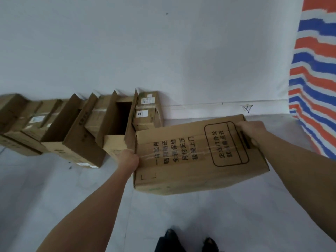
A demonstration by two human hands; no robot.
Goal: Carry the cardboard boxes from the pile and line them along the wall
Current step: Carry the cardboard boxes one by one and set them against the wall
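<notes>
- Watching from my remote seat, I judge the task well along. A row of boxes (72, 128) already stands against the wall (163, 51), and one more is in hand, about to join it.
- My landmark is the end box (148, 110), the small one with white labels. It closes the row on the right, up against the wall.
- The carried box (190, 157) sits just right of the end box and nearer to me, printed face up. It seems lifted off the floor (54, 188) and is not yet against the wall.
- The left hand (129, 160) is clenched round the carried box's left edge, near the end box's front corner. Its fingertips are hidden by the cardboard.
- The right hand (251, 130) grips the side away from the end box, fingers curled into the handle slot (245, 140).
- I count one box carried and about seven in the row. The ones farthest from the end box overlap and blur, so I can't be sure. Two look open on top.
- I also see two hands, two dark shoes (171, 237) and one striped tarpaulin (316, 70), well right of the end box.
- What's left, as I judge it, is to set this box down right of the end box, against the wall. The pile is out of view, so I cannot tell how many remain.
</notes>
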